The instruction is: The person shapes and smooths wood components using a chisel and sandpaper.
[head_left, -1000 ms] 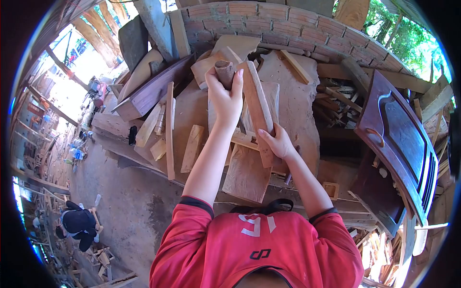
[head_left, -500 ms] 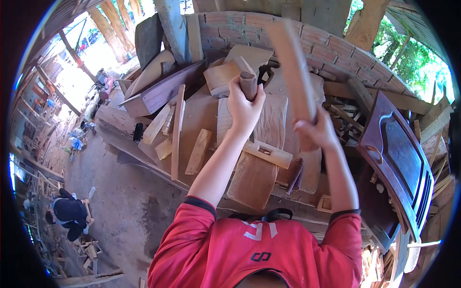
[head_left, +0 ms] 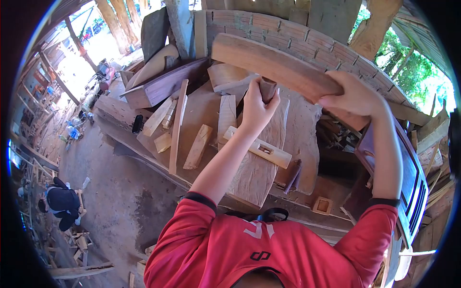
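Observation:
My left hand (head_left: 260,108) is wrapped round a stout, round wooden tool handle (head_left: 268,89), held upright; the lower end of this tool is hidden by the hand. My right hand (head_left: 355,93) grips one end of a long, thick wooden bar (head_left: 273,65). The bar lies across the view, its lower edge right at the top of the handle. Below my left hand, a pale wooden rail with a slot cut in it (head_left: 266,152) rests across a wide board (head_left: 252,180). A dark reddish curved piece (head_left: 293,176) lies just right of the rail.
Offcuts (head_left: 198,147) and a long thin strip (head_left: 178,127) lie left on the bench. A purplish wooden box (head_left: 165,84) stands behind them, before a low brick wall (head_left: 288,36). A dark panelled door (head_left: 410,177) leans at right. Another person (head_left: 62,204) is low at far left.
The wooden bar has swung from nearly upright to lying across, down to the handle top. My right hand has moved up and right; my left hand has shifted slightly right.

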{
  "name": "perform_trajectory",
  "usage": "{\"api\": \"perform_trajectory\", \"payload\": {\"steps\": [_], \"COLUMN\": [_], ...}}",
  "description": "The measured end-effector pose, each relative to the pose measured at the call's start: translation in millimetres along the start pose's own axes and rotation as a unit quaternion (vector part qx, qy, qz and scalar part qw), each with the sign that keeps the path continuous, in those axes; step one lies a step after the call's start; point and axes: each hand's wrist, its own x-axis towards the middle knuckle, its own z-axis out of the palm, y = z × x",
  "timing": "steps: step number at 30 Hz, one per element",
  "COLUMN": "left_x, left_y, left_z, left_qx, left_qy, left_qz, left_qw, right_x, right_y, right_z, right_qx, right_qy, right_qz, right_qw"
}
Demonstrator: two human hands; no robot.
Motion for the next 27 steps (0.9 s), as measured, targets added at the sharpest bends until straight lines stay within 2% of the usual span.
{"api": "perform_trajectory", "payload": {"steps": [3,4,5,7,8,9,10,11,12,14,15,17,18,19,20,21,23,24,25,26,27], "left_x": [0.5,-0.2,-0.8,-0.4,-0.8,-1.8,-1.8,-2.0,-3.2,-2.2,-2.2,-1.8,-0.8,-0.6,-1.6,-1.7,-0.2,-0.5,-1.1,-1.8,-3.8], "left_y": [2.9,4.1,5.3,7.4,7.8,7.7,7.5,6.9,6.0,6.9,8.1,8.1,6.8,6.2,6.1,7.4,8.5,8.6,8.8,8.2,8.6], "left_z": [-2.7,-3.3,-3.0,-2.9,-2.6,-2.6,-2.3,-2.7,-4.0,-4.7,-4.8,-2.5,-0.5,1.0,1.4,0.0,-0.3,-0.1,-0.6,-1.4,-1.5], "left_qx": [-0.006,-0.011,-0.013,-0.001,-0.002,0.002,0.006,0.008,-0.002,-0.013,-0.003,0.004,0.008,0.013,0.012,0.012,0.013,0.007,0.001,0.002,0.013], "left_qy": [-0.006,-0.006,-0.006,-0.015,-0.012,-0.013,-0.013,-0.010,-0.010,-0.012,-0.014,-0.017,-0.004,0.009,0.010,-0.002,-0.010,-0.009,-0.010,-0.012,-0.019], "left_qz": [-0.013,-0.025,-0.026,-0.034,-0.034,-0.026,-0.017,-0.017,-0.019,-0.016,-0.021,-0.028,0.003,0.032,0.031,0.009,-0.012,-0.010,-0.007,-0.003,-0.011], "left_qw": [1.000,1.000,1.000,0.999,0.999,1.000,1.000,1.000,1.000,1.000,1.000,0.999,1.000,0.999,0.999,1.000,1.000,1.000,1.000,1.000,1.000], "right_x": [-2.1,-0.5,-0.6,0.6,-3.8,-9.1,-13.6,-15.4,-14.2,-10.4,-12.1,-15.2,-13.2,-8.9,-6.5,-8.7,-13.1,-9.7,-5.8,-4.0,-5.9], "right_y": [3.9,5.9,1.7,-12.3,-8.1,-5.0,-2.4,-0.4,-1.2,-6.2,-7.6,-9.1,-11.3,-15.2,-16.3,-13.0,-6.1,-8.4,-12.9,-16.0,-17.3], "right_z": [-31.4,-32.3,-29.3,-18.6,-11.9,-4.9,0.9,2.8,-6.0,-37.5,-43.1,-50.0,-48.9,-45.1,-40.9,-32.4,-16.2,-17.2,-19.3,-22.9,-28.9], "right_qx": [-0.006,0.080,0.078,0.317,0.342,0.341,0.145,-0.059,-0.057,-0.043,-0.042,0.107,0.105,0.270,0.426,0.426,0.224,0.224,0.124,0.018,0.018], "right_qy": [0.076,0.102,0.102,0.192,0.152,0.151,0.075,-0.006,-0.004,-0.073,-0.070,0.145,0.145,0.215,0.276,0.276,0.148,0.147,0.000,-0.143,-0.139], "right_qz": [0.048,0.113,0.114,0.144,0.145,0.143,0.047,-0.052,-0.053,0.034,0.035,0.141,0.142,0.110,0.074,0.074,0.090,0.088,0.078,0.067,0.069], "right_qw": [0.996,0.985,0.985,0.917,0.916,0.917,0.986,0.997,0.997,0.996,0.996,0.973,0.974,0.932,0.858,0.859,0.959,0.959,0.989,0.987,0.988]}}
